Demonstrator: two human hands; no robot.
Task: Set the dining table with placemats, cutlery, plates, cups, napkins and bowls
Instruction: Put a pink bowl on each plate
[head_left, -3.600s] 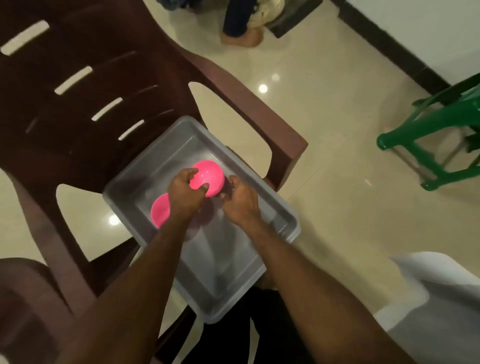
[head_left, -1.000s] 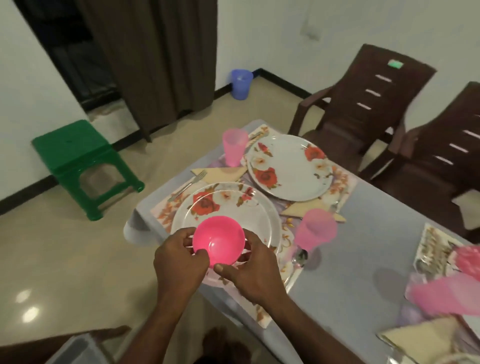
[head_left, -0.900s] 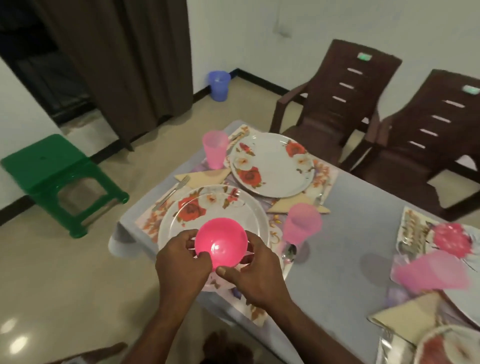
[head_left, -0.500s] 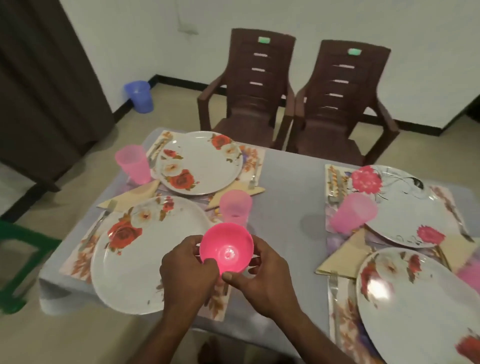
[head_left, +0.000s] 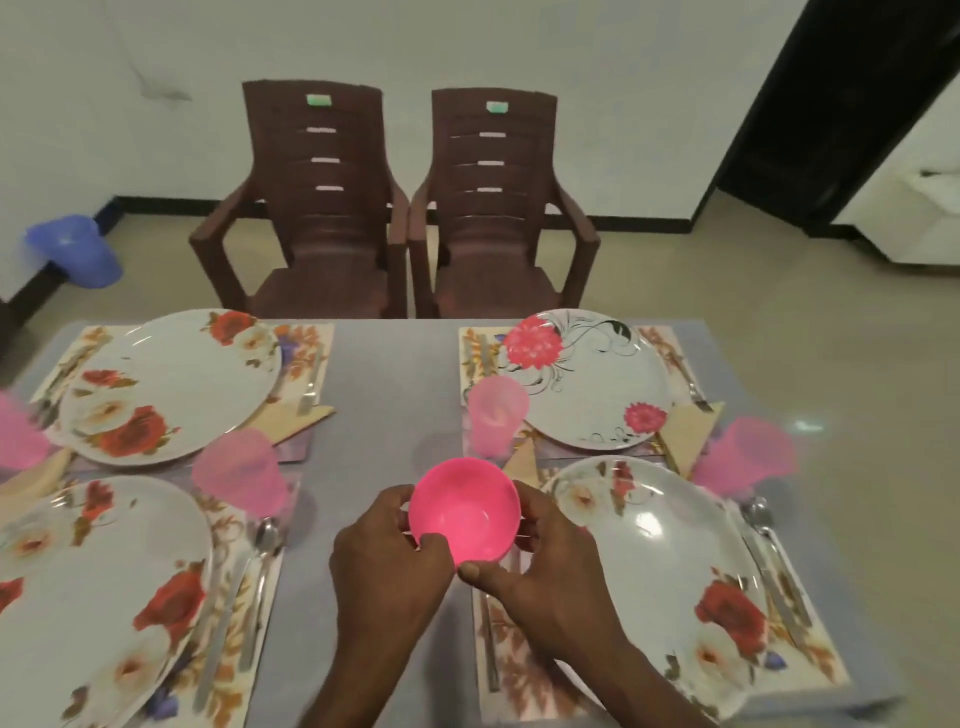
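Grey dining table (head_left: 384, 395), four places laid: placemats, floral plates, pink cups, folded napkins, cutlery. Bowls outstanding: no bowl set down at any place. One pink bowl (head_left: 464, 514) held above the table's middle, left hand (head_left: 387, 561) and right hand (head_left: 545, 566) pinching its rim, fingers curled. Left-edge cup cropped; whether more bowls are nested underneath cannot be told.

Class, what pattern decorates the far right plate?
Pink flowers with black swirling stems on the round white plate, clearest in the head view.

Glossy pink plastic bowl (head_left: 464, 510); glossy floral plates (head_left: 652, 566); matt brown plastic chairs (head_left: 311, 208)
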